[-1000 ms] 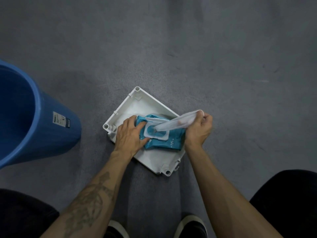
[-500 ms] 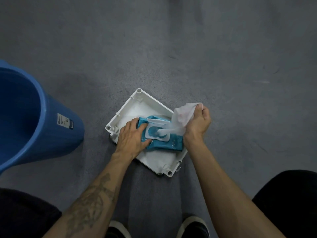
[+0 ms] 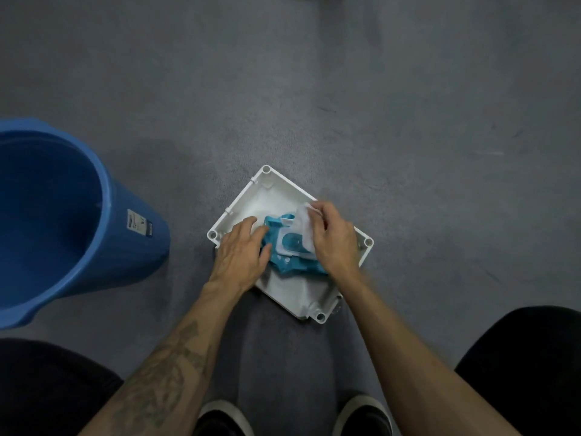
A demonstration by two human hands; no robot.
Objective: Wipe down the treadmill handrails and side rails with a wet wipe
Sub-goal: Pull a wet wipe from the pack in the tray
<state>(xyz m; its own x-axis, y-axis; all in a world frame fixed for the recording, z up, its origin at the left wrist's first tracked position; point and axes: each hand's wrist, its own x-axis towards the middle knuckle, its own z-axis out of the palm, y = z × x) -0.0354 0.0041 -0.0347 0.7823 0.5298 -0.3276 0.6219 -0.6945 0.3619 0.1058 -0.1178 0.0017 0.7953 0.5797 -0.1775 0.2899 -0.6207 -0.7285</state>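
Observation:
A teal pack of wet wipes (image 3: 284, 264) lies in a shallow white tray (image 3: 292, 295) on the grey floor. Its white flip lid (image 3: 290, 243) is open. My left hand (image 3: 242, 251) presses flat on the pack's left end, fingers spread. My right hand (image 3: 333, 239) is over the pack's right side and pinches a white wet wipe (image 3: 305, 225) that hangs crumpled above the lid opening. The lower end of the wipe reaches the opening. No treadmill is in view.
A large blue bucket (image 3: 63, 221) with a small label stands on the floor to the left of the tray. My knees in dark trousers and my two shoes (image 3: 361, 410) frame the bottom edge. Grey carpet spreads all round.
My right hand has moved left and down over the pack with the wipe, which now bunches close above the lid. My left hand has stayed on the pack.

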